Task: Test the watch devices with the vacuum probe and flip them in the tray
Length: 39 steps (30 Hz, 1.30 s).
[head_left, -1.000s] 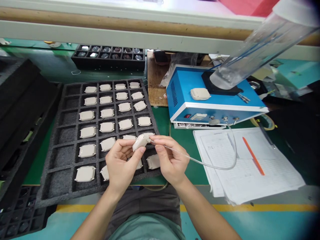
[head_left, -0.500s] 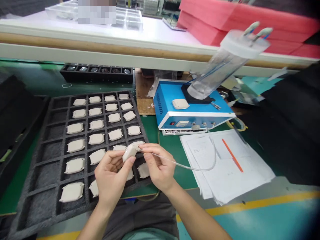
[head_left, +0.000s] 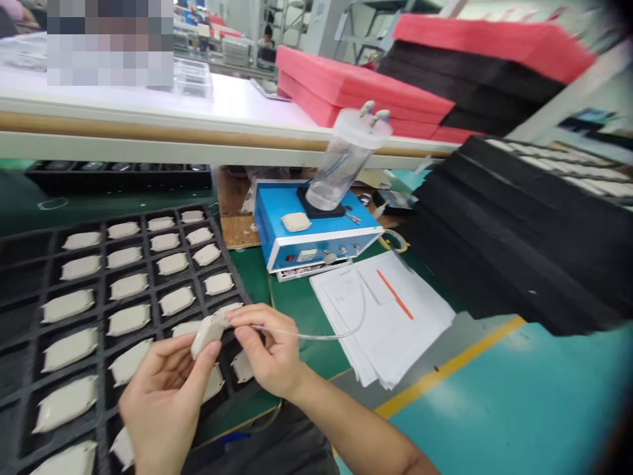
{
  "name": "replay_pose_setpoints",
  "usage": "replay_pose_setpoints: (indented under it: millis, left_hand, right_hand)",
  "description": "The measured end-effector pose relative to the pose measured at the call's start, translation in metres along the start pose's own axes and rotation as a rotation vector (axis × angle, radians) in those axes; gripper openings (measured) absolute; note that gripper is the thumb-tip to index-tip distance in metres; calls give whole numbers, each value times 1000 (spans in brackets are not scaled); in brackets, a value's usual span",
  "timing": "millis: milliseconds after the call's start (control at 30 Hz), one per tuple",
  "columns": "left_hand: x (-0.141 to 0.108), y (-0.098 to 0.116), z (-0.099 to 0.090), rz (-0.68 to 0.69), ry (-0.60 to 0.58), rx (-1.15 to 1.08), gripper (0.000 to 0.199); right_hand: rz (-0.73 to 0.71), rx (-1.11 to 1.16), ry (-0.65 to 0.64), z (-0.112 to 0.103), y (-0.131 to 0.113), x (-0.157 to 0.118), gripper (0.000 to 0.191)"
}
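Between the thumb and fingers of my left hand [head_left: 165,389] is a small beige plastic housing [head_left: 206,335], held tilted above the foam tray. My right hand [head_left: 270,343] pinches the end of a clear thin tube [head_left: 324,336] against the side of that housing; the exact contact is hidden by my fingertips. The tube curves back over the papers toward the front of a blue box [head_left: 321,247]. Below my hands, a black foam tray [head_left: 106,336] holds many similar housings in its compartments.
On the blue box stand a clear cylinder [head_left: 341,168] and another beige housing [head_left: 295,222]. Papers [head_left: 356,323] with an orange stick [head_left: 394,294] lie to the right. A white shelf edge [head_left: 123,148] crosses behind, and stacked black trays [head_left: 524,231] rise at the right.
The view has swung to the right and up, so the tray, blue box and hands appear further left. Both hands keep the same hold on the housing and tube.
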State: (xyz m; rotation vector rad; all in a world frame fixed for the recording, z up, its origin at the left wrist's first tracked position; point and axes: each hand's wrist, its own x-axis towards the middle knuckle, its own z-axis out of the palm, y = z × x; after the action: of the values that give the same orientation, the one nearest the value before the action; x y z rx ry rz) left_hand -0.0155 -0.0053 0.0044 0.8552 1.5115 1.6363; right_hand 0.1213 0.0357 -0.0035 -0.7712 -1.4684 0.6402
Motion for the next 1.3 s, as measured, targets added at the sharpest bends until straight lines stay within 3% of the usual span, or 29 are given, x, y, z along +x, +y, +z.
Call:
replay_pose_setpoints:
  millis: [267,867,1300]
  left_hand:
    - [3,1,2,-103,53,19,34]
    - [7,-8,2,-52,110,74,39]
    - [8,-17,-3,-29,56,62,36]
  right_hand:
    - [-3,-24,2,3,4,4,15]
    - [53,49,-9,4,6,4,16]
    - [65,-1,-33,3,7,5,14]
